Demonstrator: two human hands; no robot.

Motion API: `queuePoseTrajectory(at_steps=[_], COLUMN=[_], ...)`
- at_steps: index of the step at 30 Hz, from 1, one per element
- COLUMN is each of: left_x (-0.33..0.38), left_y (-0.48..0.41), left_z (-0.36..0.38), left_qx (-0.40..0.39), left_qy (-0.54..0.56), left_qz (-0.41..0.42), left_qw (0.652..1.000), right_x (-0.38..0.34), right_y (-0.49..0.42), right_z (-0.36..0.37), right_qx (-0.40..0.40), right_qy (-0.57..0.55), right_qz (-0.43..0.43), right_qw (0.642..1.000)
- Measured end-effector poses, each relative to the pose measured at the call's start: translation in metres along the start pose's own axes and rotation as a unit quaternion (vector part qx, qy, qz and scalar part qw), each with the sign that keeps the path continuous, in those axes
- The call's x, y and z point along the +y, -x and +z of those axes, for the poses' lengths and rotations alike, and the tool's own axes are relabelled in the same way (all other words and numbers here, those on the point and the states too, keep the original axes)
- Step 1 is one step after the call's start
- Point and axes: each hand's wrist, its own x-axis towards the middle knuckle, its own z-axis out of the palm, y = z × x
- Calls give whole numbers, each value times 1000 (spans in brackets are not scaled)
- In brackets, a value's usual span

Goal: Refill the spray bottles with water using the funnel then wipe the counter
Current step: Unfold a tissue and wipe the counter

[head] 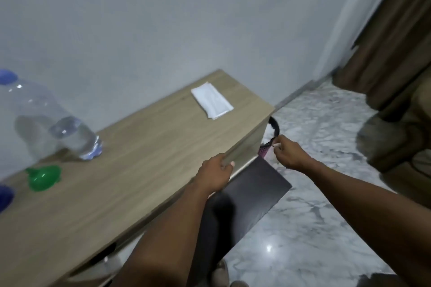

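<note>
Cloth [211,100] folded at far right end of surface [151,147], long axis across it; water bottle [58,123] tilted, cap up-left, part full; funnel [43,177] beside it (blurred); left hand [215,176] fingers grip surface's front edge; right hand [288,154] fingers pinch bin [275,127] rim.

I see a long light wood-grain worktop [144,158] set against the grey wall. Near its far right end a folded white cloth [212,101] lies flat. At the left a large clear plastic water bottle with a blue cap [58,128] rests its base on the wood, too blurred to judge its tilt. Just in front of it sits a green plastic funnel [43,177]. My left grip [215,175] clasps the front edge.
</note>
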Motion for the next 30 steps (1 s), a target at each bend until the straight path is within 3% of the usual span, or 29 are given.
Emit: queuePoseTrajectory(at_steps=[3,8,19,27,30], left_x=[35,76,171,256,280], left_y=[-23,-57,-151,-262,-294], left_z=[-5,-9,37,95,117], left_qx=[-20,-46,-99,-65,-62], left_qy=[13,8,-33,19,26], left_qz=[44,72,101,40,9], left_qw=[999,996,989,997,998], right_x=[2,10,87,159,189], right_y=[-3,-8,-74,-193,-234], right_z=[-31,-60,-111,-180,-198], right_qx=[9,26,73,-17,-50], right_qy=[-132,-247,-280,-344,-310], right_qz=[87,134,132,156,151], right_qw=[987,959,948,926,937])
